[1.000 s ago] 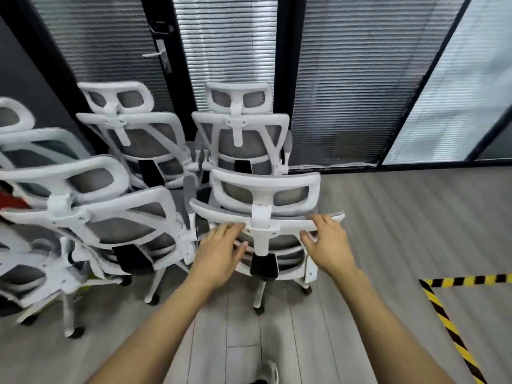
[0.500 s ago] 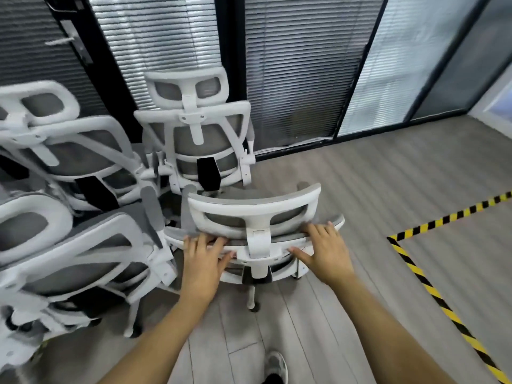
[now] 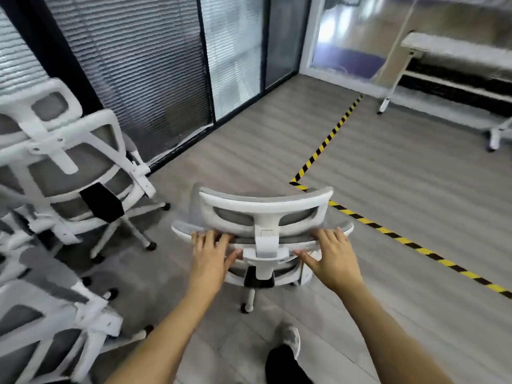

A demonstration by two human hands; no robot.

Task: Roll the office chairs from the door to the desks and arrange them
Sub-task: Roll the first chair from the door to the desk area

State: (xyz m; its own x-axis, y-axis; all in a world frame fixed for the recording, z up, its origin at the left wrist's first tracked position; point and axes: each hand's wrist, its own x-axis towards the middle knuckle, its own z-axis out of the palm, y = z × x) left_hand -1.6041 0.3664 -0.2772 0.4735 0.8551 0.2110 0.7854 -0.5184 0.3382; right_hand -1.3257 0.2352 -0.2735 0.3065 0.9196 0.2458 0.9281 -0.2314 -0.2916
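A white-framed office chair with grey mesh (image 3: 263, 209) stands right in front of me, its back toward me, on the grey wood floor. My left hand (image 3: 212, 254) grips the top edge of its backrest on the left of the headrest post. My right hand (image 3: 332, 256) grips the same edge on the right. Two more chairs of the same kind stand to my left: one (image 3: 69, 162) by the blinds, another (image 3: 50, 322) at the lower left. A white desk (image 3: 454, 48) stands at the far right.
Glass walls with grey blinds (image 3: 138, 65) run along the back left. Yellow-and-black floor tape (image 3: 388, 234) runs past the chair and turns toward the far wall. The desk's white castor legs (image 3: 496, 137) stand at the right. My shoe (image 3: 291, 339) is below the chair.
The view has swung right with the chair: the chair has come away from the group by the door, the other chairs have slid to the left, and the desk has come into sight.
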